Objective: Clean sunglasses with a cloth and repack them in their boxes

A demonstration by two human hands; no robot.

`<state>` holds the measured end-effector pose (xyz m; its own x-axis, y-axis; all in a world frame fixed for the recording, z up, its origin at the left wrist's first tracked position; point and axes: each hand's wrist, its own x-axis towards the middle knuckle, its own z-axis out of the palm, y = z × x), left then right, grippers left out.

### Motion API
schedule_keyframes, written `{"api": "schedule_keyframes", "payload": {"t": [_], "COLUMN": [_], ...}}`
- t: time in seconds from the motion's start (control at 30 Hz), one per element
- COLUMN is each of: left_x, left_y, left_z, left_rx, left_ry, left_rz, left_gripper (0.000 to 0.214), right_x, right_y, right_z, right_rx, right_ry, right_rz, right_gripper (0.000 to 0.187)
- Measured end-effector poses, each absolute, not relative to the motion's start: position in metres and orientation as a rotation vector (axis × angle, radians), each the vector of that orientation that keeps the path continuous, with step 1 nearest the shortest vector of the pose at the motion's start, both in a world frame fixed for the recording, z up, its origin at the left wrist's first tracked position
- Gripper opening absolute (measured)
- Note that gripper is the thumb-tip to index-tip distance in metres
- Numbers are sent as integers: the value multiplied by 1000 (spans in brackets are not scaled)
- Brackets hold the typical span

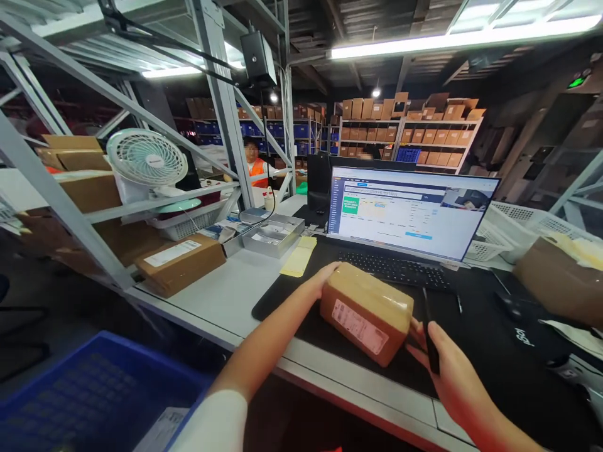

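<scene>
Head view is showing two bare hands working over a black mat on a pale table, with a taped cardboard box between them near the front edge. Its pink-tinted label is facing the wearer, and clear tape is shining at the right end of its top. The left hand is grasping the box at its far left end, the fingertips hiding behind the cardboard. The right hand is closing around a slim black tool, which is pointing upward just beside the box's right end; whether it is a knife, I cannot tell. Some fingers of that hand are reaching toward the box and seem to be touching it. The box is sitting tilted to the view, and I cannot tell whether its whole underside is resting on the mat. Behind it, a keyboard is lying below a lit monitor, and a mouse is resting on the right. Yellow paper is lying to the left, near a silver tray and a parcel bearing a white label. A pale green fan is standing beyond the parcel, and a blue crate is filling the lower left corner. Farther back, a person in an orange vest is showing near shelves that are holding rows of cartons.
</scene>
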<state>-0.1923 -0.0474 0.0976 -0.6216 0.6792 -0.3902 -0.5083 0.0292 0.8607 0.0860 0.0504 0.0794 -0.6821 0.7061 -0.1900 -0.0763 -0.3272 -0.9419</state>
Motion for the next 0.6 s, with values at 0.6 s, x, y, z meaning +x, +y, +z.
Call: {"api": "schedule_keyframes", "payload": {"t": [0.6], "left_x": [-43], "left_y": [-62], "left_z": [52], "left_rx": [2000], "left_ry": [2619], "left_rz": [1289], "left_gripper": [57], "right_x": [153], "right_y": [126], "right_z": [36], "right_rx": [-149], "right_ry": [-2517], "right_rz": [470], "right_gripper": [35]}}
